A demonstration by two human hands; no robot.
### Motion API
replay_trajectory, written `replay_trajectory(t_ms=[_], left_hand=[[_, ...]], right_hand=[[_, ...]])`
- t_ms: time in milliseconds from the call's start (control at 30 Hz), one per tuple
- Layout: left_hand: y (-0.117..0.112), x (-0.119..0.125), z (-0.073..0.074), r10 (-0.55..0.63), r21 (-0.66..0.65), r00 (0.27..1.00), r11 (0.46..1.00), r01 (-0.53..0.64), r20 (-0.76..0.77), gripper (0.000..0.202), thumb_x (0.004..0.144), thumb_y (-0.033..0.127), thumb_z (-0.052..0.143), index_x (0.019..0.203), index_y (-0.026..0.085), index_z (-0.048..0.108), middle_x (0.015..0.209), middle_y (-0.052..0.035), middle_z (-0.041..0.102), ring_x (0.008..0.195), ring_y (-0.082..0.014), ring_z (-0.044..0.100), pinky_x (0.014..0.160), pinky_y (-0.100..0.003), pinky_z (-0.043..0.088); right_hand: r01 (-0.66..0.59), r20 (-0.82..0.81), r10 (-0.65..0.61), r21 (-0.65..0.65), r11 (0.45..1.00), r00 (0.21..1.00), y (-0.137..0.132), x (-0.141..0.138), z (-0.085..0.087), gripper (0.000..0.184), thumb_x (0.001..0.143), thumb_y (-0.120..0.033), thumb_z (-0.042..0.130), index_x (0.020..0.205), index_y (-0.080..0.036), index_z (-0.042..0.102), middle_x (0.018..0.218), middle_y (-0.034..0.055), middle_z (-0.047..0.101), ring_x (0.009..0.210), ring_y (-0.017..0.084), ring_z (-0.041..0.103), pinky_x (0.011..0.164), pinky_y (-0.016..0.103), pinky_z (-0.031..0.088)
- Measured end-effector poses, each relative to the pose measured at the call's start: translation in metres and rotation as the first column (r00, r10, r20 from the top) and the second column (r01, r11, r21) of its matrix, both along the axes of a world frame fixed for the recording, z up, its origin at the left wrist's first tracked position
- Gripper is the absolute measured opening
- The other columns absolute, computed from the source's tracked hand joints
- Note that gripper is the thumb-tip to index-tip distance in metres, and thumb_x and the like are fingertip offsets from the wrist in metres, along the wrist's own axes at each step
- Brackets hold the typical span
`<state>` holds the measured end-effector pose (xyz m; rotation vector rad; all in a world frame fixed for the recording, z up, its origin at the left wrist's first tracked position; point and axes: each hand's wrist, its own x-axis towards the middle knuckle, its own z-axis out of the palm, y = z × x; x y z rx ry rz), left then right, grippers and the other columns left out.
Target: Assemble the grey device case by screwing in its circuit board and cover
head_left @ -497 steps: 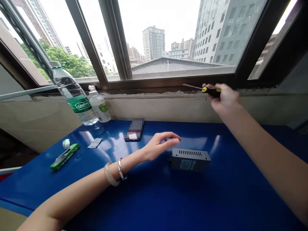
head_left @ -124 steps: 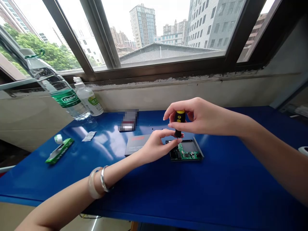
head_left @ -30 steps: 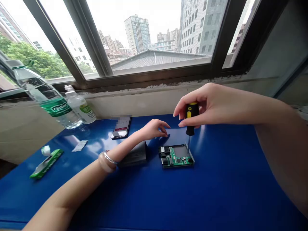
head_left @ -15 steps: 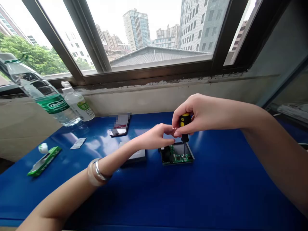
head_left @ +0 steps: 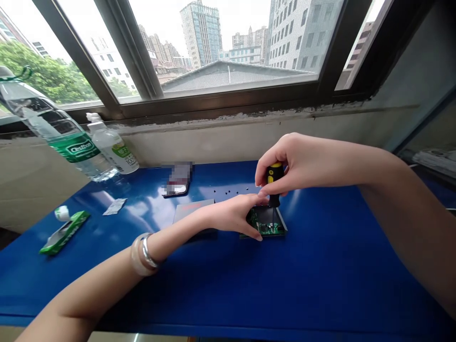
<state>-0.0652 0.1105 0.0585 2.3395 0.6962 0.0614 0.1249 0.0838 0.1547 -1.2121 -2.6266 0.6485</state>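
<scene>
A small opened metal case with a green circuit board [head_left: 270,227] lies on the blue table [head_left: 320,275]. My left hand [head_left: 237,216] grips the case's left side, thumb and fingers wrapped round it. My right hand [head_left: 292,164] is closed on a black and yellow screwdriver [head_left: 274,183], held upright with its tip down on the board. The grey lid [head_left: 192,211] of the case lies flat just left of my left hand.
Several tiny dark screws [head_left: 230,191] lie behind the case. A phone [head_left: 176,183] lies further left. Two water bottles [head_left: 67,137] stand at the back left by the window sill. A green packet [head_left: 64,232] and a small sachet [head_left: 114,207] lie at the left.
My left hand has come down from beside the screwdriver and taken hold of the case's left side. The screwdriver stays upright on the board. The head has shifted slightly.
</scene>
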Motion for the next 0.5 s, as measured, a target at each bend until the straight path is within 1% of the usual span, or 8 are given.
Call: replay_trajectory(t_ms=[133, 333, 500], left_hand=[[0.0013, -0.0013, 0.0025, 0.013, -0.003, 1.0, 1.0, -0.013, -0.017, 0.073, 0.066, 0.028, 0.078, 0.13, 0.015, 0.046, 0.131, -0.0122, 0.053, 0.117, -0.0285, 0.052, 0.093, -0.033, 0.043], [0.0045, -0.0023, 0.0027, 0.007, -0.005, 1.0, 1.0, -0.007, -0.021, 0.07, 0.067, 0.027, 0.078, 0.129, 0.014, 0.048, 0.134, -0.0126, 0.052, 0.12, -0.0284, 0.051, 0.095, -0.033, 0.042], [0.0048, -0.0027, 0.0023, 0.009, -0.009, 1.0, 1.0, -0.009, -0.012, 0.071, 0.066, 0.027, 0.077, 0.129, 0.015, 0.047, 0.134, -0.0124, 0.052, 0.12, -0.0286, 0.05, 0.096, -0.033, 0.042]], right_hand=[[0.0, -0.009, 0.0, 0.0, 1.0, 1.0, 0.0002, -0.0006, -0.0006, 0.018, 0.076, -0.039, 0.067, 0.083, -0.025, 0.073, 0.067, -0.0052, 0.066, 0.048, 0.004, 0.049, 0.037, 0.014, 0.036], [0.022, -0.021, -0.022, 0.01, 1.0, 1.0, 0.0008, -0.0009, -0.0015, 0.019, 0.076, -0.039, 0.066, 0.084, -0.023, 0.072, 0.071, -0.0036, 0.068, 0.053, 0.006, 0.056, 0.04, 0.015, 0.04], [0.032, -0.012, -0.032, 0.02, 0.999, 0.999, -0.0002, -0.0013, -0.0011, 0.021, 0.076, -0.039, 0.066, 0.084, -0.021, 0.073, 0.071, -0.0016, 0.067, 0.052, 0.007, 0.054, 0.041, 0.016, 0.04]])
